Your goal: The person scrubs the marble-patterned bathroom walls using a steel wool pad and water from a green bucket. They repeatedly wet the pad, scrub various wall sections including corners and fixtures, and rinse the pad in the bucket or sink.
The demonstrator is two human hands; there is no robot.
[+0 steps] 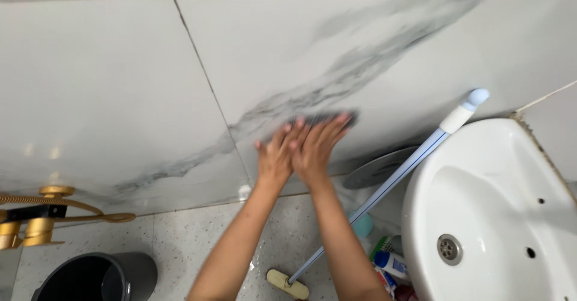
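Both my hands press a dark scrubbing pad [332,118] flat against the white marble-veined wall tile [120,85]. My left hand [277,154] and my right hand [317,148] sit side by side, fingers spread over the pad, which is mostly hidden and blurred. Both forearms reach up from the bottom of the view.
A white washbasin [493,217] with a metal drain is at the right. A blue-handled mop [384,187] leans against the wall beside it. Bottles [390,262] stand on the floor under the basin. A dark bucket [96,277] and gold tap fittings [42,217] are at the lower left.
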